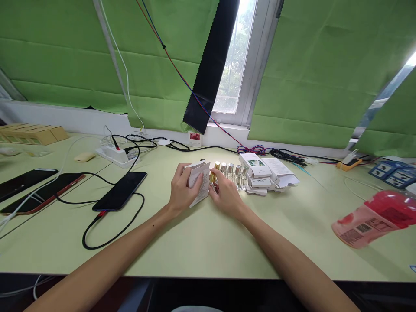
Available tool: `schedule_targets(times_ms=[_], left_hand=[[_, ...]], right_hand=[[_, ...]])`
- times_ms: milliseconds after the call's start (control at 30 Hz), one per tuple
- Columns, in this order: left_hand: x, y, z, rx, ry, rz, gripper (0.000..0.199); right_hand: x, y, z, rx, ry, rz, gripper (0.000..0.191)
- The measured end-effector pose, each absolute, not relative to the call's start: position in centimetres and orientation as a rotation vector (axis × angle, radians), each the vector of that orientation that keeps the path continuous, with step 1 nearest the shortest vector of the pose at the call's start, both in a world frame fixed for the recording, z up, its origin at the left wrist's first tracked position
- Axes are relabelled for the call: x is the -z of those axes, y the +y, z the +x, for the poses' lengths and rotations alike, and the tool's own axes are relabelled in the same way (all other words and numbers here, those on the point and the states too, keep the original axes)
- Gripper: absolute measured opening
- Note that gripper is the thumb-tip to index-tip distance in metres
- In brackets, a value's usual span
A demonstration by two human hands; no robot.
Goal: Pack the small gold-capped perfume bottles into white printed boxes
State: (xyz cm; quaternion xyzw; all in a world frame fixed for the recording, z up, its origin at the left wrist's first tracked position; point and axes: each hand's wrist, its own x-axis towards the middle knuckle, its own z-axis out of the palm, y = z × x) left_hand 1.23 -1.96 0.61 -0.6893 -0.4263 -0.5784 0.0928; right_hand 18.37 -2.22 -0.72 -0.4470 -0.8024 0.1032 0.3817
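My left hand (180,187) is closed on a small white printed box (202,186), thumb on its near face and fingers behind. Just to the right, my right hand (229,196) pinches a small glass bottle with a gold cap (212,177); my fingers cover part of it. Behind and beside that hand stand several small clear bottles (238,174) in a row, with silver and gold caps. To the right of the row lies a pile of white boxes (256,170), some flattened or open, with a printed sheet (277,167) beside them.
A phone (121,190) with a black cable lies left, near more phones (26,182) and a white power strip (117,155). A red-and-pink cup (368,223) lies tilted at right. Cable coils (251,150) run along the wall; a yellow meter (349,163) sits far right.
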Motion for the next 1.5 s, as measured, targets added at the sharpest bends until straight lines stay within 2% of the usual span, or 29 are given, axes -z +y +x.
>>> schedule_targets(times_ms=[1167,1500], left_hand=[[0.3,-1.3,1.4,1.738,-1.234,-2.009,0.024],[0.6,-1.1,1.2,1.753,-1.047,-2.055,0.017]], right_hand=[[0.8,-2.5,18.0,-0.154,-1.978,-1.266,0.051],[0.7,-2.7,17.9,-0.057,-1.984,-1.319,0.054]])
